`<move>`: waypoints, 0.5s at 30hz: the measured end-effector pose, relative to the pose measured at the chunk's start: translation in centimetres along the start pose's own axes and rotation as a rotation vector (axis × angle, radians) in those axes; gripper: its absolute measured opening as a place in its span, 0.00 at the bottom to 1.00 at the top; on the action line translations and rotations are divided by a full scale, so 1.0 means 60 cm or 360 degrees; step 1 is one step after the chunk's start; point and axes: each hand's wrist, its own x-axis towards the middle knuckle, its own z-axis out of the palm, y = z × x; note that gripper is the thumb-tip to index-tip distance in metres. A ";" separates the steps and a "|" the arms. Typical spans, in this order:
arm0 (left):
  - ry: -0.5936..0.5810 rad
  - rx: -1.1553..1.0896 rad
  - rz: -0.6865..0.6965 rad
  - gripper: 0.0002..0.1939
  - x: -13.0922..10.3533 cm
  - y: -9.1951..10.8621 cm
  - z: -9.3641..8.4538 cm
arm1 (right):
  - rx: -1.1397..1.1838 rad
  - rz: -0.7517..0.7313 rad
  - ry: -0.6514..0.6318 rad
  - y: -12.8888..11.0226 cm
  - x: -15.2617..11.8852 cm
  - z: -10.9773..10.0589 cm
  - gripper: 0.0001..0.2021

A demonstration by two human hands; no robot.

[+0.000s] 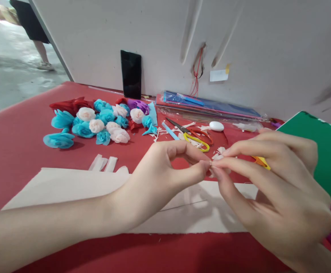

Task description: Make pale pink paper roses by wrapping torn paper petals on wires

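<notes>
My left hand (168,174) and my right hand (270,182) meet above a pale cardboard sheet (77,189), fingertips pinched together. Between them is a tiny pale paper piece (211,172), mostly covered by the fingers. Just beyond the fingertips, white paper scraps (219,152) lie on the red table. Scissors (194,137) with red and yellow handles rest behind my hands, beside a light blue pen-like stick (170,131). White paper strips (104,163) lie at the sheet's far edge.
Blue, pale pink, red and purple paper flowers (97,121) cover the table's back left. A black phone (131,74) leans on the white panel (97,34). Plastic-wrapped sheets (211,104), a white oval object (216,126) and a green board (322,163) stand behind and right.
</notes>
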 end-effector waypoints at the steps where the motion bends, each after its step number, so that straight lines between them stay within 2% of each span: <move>1: -0.0001 -0.0065 -0.0045 0.06 0.001 -0.001 0.001 | -0.0055 -0.0054 -0.0015 0.003 0.000 -0.001 0.06; 8: -0.0127 -0.0582 -0.0226 0.10 -0.002 -0.002 0.006 | -0.0187 -0.0177 -0.0016 0.007 0.006 -0.002 0.06; 12: -0.0171 -0.0675 -0.0238 0.12 -0.005 -0.002 0.008 | -0.0184 -0.0121 0.0067 0.002 0.008 0.002 0.07; 15: -0.0135 -0.0658 -0.0258 0.10 -0.006 -0.003 0.008 | -0.0220 -0.0200 -0.0004 0.004 0.006 -0.001 0.07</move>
